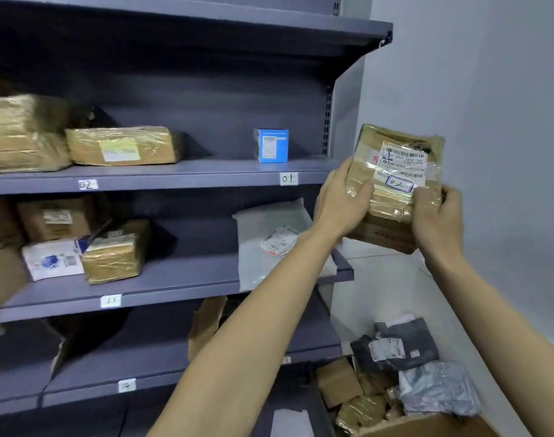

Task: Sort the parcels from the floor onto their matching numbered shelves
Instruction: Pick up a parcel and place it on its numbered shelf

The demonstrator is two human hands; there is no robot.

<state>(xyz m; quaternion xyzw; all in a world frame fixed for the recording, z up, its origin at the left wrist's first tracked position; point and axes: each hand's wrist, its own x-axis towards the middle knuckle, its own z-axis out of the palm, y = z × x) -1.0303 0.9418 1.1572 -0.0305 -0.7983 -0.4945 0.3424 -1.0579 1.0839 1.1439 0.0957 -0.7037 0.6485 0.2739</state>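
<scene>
Gripping a taped parcel [395, 184] marked "02", both hands.

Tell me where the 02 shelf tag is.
In the head view, the 02 tag sits on the upper shelf's front edge, far left, below a taped brown parcel.

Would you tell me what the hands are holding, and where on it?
Both hold one taped cardboard parcel marked 02: left hand grips its lower left edge, right hand its lower right edge.
</scene>
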